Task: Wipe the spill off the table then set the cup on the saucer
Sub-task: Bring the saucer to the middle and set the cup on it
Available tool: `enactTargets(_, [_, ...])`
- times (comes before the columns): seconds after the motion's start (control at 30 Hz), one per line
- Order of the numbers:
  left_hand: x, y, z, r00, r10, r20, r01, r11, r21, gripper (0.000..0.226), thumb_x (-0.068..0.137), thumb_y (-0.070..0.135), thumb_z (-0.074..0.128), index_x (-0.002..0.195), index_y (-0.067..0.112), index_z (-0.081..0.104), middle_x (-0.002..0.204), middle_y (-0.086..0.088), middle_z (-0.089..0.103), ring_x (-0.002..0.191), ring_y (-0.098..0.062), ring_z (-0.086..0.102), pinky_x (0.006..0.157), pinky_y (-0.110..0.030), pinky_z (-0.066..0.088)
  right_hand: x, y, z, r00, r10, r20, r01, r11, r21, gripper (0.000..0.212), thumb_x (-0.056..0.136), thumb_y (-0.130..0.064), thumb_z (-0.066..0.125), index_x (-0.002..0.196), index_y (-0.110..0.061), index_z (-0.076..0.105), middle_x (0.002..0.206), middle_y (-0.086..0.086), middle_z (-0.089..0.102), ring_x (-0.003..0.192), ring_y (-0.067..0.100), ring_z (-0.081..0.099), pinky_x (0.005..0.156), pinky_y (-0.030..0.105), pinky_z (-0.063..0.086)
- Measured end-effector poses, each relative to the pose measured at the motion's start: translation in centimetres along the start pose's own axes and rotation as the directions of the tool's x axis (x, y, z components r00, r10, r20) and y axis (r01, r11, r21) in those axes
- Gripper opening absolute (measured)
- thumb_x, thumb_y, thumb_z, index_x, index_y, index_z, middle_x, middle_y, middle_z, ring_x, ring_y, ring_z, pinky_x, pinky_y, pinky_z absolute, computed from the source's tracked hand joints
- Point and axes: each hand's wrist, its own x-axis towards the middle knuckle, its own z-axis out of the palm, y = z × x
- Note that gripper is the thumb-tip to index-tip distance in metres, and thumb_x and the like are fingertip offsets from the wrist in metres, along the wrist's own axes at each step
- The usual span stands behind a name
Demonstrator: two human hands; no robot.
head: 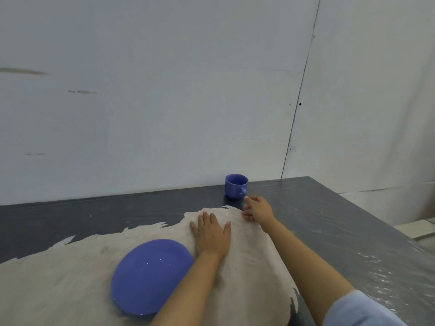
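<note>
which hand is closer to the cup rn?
Right. The right hand is just in front of the cup, fingertips near its handle, not touching. The left hand lies flat on the beige cloth, farther back, beside the saucer.

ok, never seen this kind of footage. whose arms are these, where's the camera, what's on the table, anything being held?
No machine here: these are a person's two bare arms. The single picture comes from a wide-angle camera worn on the person's head, looking forward and down, so the edges bend a little.

The dark table stands against a pale wall. A large beige cloth is spread over its near part. A blue saucer lies on the cloth. A blue cup stands upright on the bare table beyond the cloth, not on the saucer.

The left hand lies flat, fingers spread, on the cloth. The right hand is at the cloth's far edge, just short of the cup; whether it pinches the cloth is unclear. Nothing is lifted.
</note>
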Motion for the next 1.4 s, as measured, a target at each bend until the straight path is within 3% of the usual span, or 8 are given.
enactTargets(0.13, [0.2, 0.1, 0.3, 1.0, 0.0, -0.025, 0.0, 1.0, 0.01, 0.067, 0.1, 0.05, 0.023, 0.152, 0.01, 0.024, 0.163, -0.009, 0.016, 0.152, -0.024, 0.01, 0.122, -0.05, 0.0, 1.6, -0.8, 1.1, 1.0, 0.006, 0.023, -0.008, 0.996, 0.09, 0.039, 0.096, -0.038, 0.056, 0.122, -0.01, 0.049, 0.106, 0.014, 0.065, 0.074, 0.02, 0.067, 0.064, 0.029, 0.058])
enactTargets(0.33, [0.3, 0.3, 0.5, 0.999, -0.017, -0.029, 0.016, 1.0, -0.002, 0.066, 0.099, 0.051, 0.023, 0.153, 0.012, 0.024, 0.163, -0.008, 0.015, 0.152, -0.023, 0.009, 0.122, -0.049, -0.002, 3.8, -0.7, 1.8, 0.998, 0.03, 0.062, -0.038, 0.99, 0.136, 0.038, 0.099, -0.035, 0.049, 0.118, -0.002, 0.057, 0.114, 0.017, 0.065, 0.091, 0.027, 0.067, 0.08, 0.038, 0.058])
enactTargets(0.53, [0.5, 0.0, 0.9, 0.999, -0.025, -0.036, 0.024, 0.999, -0.024, 0.067, 0.098, 0.052, 0.022, 0.153, 0.013, 0.024, 0.164, -0.007, 0.015, 0.152, -0.022, 0.009, 0.122, -0.048, -0.002, 4.2, 0.4, 1.1, 1.0, -0.003, 0.005, 0.002, 0.975, 0.222, 0.023, 0.098, -0.026, 0.055, 0.088, -0.007, 0.062, 0.109, 0.019, 0.067, 0.096, 0.029, 0.068, 0.085, 0.037, 0.057])
enactTargets(0.8, [0.9, -0.1, -1.0, 0.998, -0.062, 0.034, 0.066, 0.985, -0.157, 0.057, 0.1, 0.048, 0.028, 0.142, 0.012, 0.043, 0.157, -0.006, 0.033, 0.147, -0.022, 0.027, 0.122, -0.045, 0.01, -0.7, 0.7, -1.6, 0.994, -0.057, 0.091, 0.028, 0.956, 0.293, 0.027, 0.097, -0.02, 0.057, 0.099, 0.006, 0.063, 0.098, 0.025, 0.067, 0.095, 0.035, 0.069, 0.083, 0.038, 0.059])
enactTargets(0.9, [1.0, -0.4, -3.6, 0.99, -0.07, 0.123, 0.109, 0.93, -0.35, 0.051, 0.101, 0.042, 0.028, 0.132, 0.009, 0.053, 0.139, -0.009, 0.054, 0.131, -0.028, 0.047, 0.114, -0.043, 0.028, -3.1, 0.0, -2.5, 0.989, -0.08, 0.125, 0.043, 0.96, 0.276, 0.03, 0.097, -0.02, 0.057, 0.104, 0.008, 0.063, 0.1, 0.026, 0.069, 0.097, 0.036, 0.07, 0.081, 0.036, 0.06])
enactTargets(0.97, [0.6, -1.0, -5.2, 0.993, -0.066, 0.098, 0.108, 0.848, -0.519, 0.046, 0.101, 0.04, 0.033, 0.123, 0.009, 0.058, 0.126, -0.011, 0.061, 0.116, -0.028, 0.055, 0.098, -0.038, 0.042, -4.7, -0.5, -2.7, 0.985, -0.091, 0.147, 0.05, 0.963, 0.264, 0.03, 0.097, -0.02, 0.057, 0.105, 0.008, 0.063, 0.101, 0.025, 0.07, 0.097, 0.036, 0.071, 0.082, 0.038, 0.06])
enactTargets(1.1, [-0.9, -3.0, -8.0, 0.997, -0.077, -0.012, 0.054, 0.791, -0.61, 0.03, 0.101, 0.034, 0.037, 0.098, 0.012, 0.057, 0.103, -0.007, 0.062, 0.085, -0.017, 0.053, 0.069, -0.028, 0.038, -7.7, -1.1, -1.8, 0.974, -0.112, 0.196, 0.067, 0.973, 0.221, 0.028, 0.097, -0.022, 0.056, 0.099, 0.004, 0.065, 0.101, 0.023, 0.072, 0.095, 0.033, 0.072, 0.088, 0.041, 0.058])
enactTargets(1.4, [-5.9, -9.8, -12.3, 0.976, -0.164, -0.144, 0.048, 0.806, -0.59, 0.033, 0.1, 0.029, 0.04, 0.104, 0.006, 0.063, 0.096, -0.003, 0.059, 0.09, -0.022, 0.053, 0.078, -0.028, 0.038, -15.5, -1.2, 3.3, 0.944, -0.143, 0.299, 0.066, 0.965, 0.254, 0.027, 0.096, -0.025, 0.057, 0.095, 0.0, 0.067, 0.097, 0.02, 0.072, 0.092, 0.03, 0.074, 0.078, 0.033, 0.062])
